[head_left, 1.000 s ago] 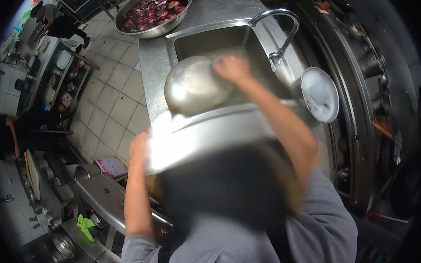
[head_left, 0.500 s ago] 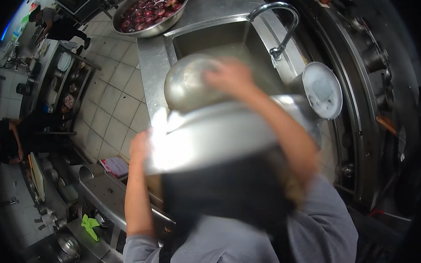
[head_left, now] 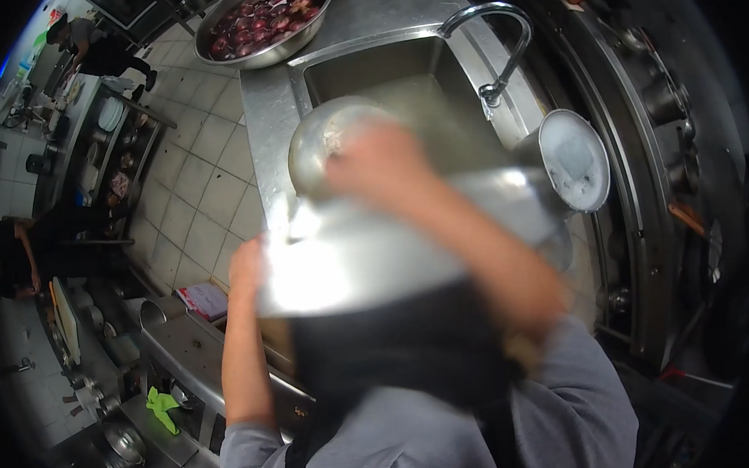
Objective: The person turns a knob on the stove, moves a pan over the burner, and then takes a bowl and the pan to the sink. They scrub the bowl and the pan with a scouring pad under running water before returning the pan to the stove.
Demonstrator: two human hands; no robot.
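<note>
A large shiny metal basin (head_left: 376,263) is tilted between my body and the sink (head_left: 374,60). Its left edge is gripped by my left hand (head_left: 246,264), whose fingertips are hidden behind the metal. My right hand (head_left: 379,162) is smeared by motion over a rounded metal surface (head_left: 309,148) at the sink's left side. Whether that surface belongs to the basin is unclear, and so is whether anything is in the right hand. Cloudy water (head_left: 462,123) lies in the sink.
A bowl of dark red round items (head_left: 318,38) stands behind the sink. The curved faucet (head_left: 527,44) rises at its right, above a white round container (head_left: 576,160). Two other people (head_left: 98,49) are at the left. A green cloth (head_left: 162,408) lies lower left.
My right hand has moved left and slightly toward me over the rounded metal. The basin has shifted slightly, while my left hand stays at its left edge.
</note>
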